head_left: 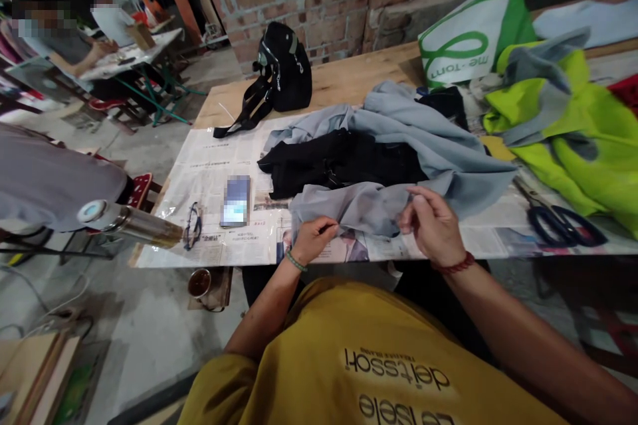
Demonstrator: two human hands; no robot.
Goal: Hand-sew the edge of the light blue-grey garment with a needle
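Grey cloth (pixel 359 202) lies in folds at the near side of the table, with a black garment (pixel 343 159) and a larger spread of light grey fabric (pixel 448 153) behind it. My left hand (pixel 315 239) is closed in a pinch on the near edge of the grey cloth. To the right, my right hand (pixel 436 226) is raised a little beside the same cloth, thumb and forefinger pressed together. Whatever those fingertips hold is too small to make out. Dark-handled scissors (pixel 558 216) rest on the table, right of my right hand.
Newspaper (pixel 199 166) covers the table. On it are a phone (pixel 235 201), glasses (pixel 193 226) and a flask (pixel 134 222) at the left edge. Behind stand a black bag (pixel 285 70) and a green-white bag (pixel 473 33). Yellow-green clothing (pixel 583 126) is heaped right. People sit far left.
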